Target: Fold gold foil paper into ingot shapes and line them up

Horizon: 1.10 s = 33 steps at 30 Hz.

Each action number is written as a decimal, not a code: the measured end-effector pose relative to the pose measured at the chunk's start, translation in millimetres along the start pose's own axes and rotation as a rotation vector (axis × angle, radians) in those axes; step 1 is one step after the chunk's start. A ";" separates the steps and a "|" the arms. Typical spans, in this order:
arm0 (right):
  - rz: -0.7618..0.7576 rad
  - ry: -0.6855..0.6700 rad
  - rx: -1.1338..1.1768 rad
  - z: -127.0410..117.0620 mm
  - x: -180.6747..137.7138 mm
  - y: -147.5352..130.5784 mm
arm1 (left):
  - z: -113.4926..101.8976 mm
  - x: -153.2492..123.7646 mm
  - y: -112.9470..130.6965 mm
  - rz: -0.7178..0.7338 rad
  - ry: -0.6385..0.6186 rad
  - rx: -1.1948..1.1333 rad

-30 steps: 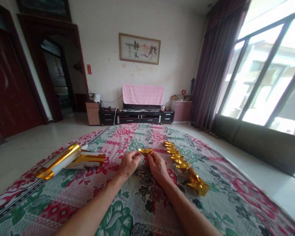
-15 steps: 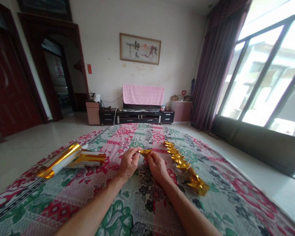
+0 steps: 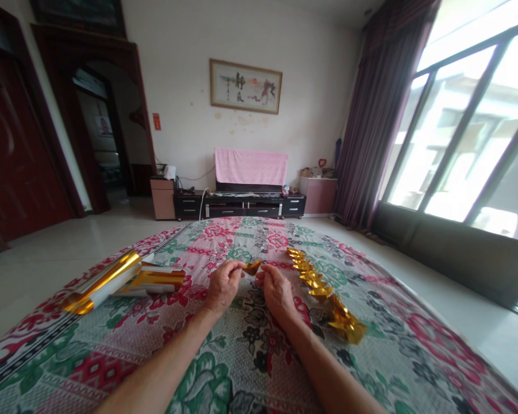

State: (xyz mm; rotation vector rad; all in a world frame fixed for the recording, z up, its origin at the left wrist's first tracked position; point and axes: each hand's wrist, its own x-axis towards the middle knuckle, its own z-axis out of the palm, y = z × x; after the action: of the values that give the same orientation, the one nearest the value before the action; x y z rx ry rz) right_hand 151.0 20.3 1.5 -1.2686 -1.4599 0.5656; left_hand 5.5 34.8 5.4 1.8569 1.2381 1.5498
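Observation:
Between my two hands, above the middle of the cloth, is a small folded gold foil paper ingot point(image 3: 252, 267). My left hand point(image 3: 225, 283) pinches its left tip between thumb and fingers. With closed fingertips my right hand point(image 3: 276, 289) grips the right tip. A row of finished-looking gold paper ingots point(image 3: 314, 282) runs along the cloth to the right of my right hand, with a larger gold foil bunch point(image 3: 347, 323) at its near end. Left of my left hand lie a rolled gold foil sheet point(image 3: 107, 282) and a stack of curled gold foil paper point(image 3: 159, 280).
A floral tablecloth point(image 3: 207, 374) covers the round table. Beyond it stand a low black TV cabinet point(image 3: 250, 208) and a TV draped with a pink towel point(image 3: 250, 167). A purple curtain point(image 3: 366, 132) hangs beside the window at right.
The ingot in my hands has tilted and shows more of its dark underside. My right fingers have shifted slightly outward to its right tip. The foil on the table stays put.

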 end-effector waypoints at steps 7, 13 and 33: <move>-0.041 0.088 -0.363 -3.7 -6.3 -8.6 | 1.9 1.9 -8.3 -0.111 0.017 0.043; -0.084 -0.058 -0.562 -0.1 -12.6 -14.9 | 2.9 5.8 -21.8 -0.214 0.008 0.052; -0.038 -0.166 -0.691 5.8 -15.9 -16.9 | 1.2 7.5 -27.4 -0.367 -0.013 0.039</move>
State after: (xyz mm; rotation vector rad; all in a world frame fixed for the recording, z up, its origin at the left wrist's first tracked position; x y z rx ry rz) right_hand 136.9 2.1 7.8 -1.7440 -1.9028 0.1303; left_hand -3.4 55.4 -12.1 1.5485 1.5116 1.3188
